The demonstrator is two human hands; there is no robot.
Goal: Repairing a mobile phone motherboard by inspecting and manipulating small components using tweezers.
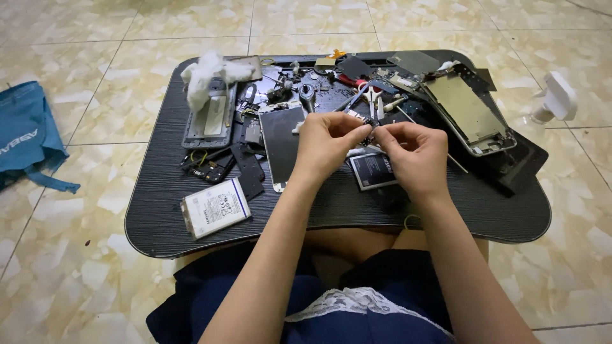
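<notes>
Both hands, left hand and right hand, were pinched shut on a small dark phone part above the black ribbed lap tray; risk judged: slipping grip could drop it among scattered components.

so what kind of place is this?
Likely a home floor setup for phone repair, not a shop: low black lap table on a tiled floor, strewn with an opened phone and white battery.
</notes>
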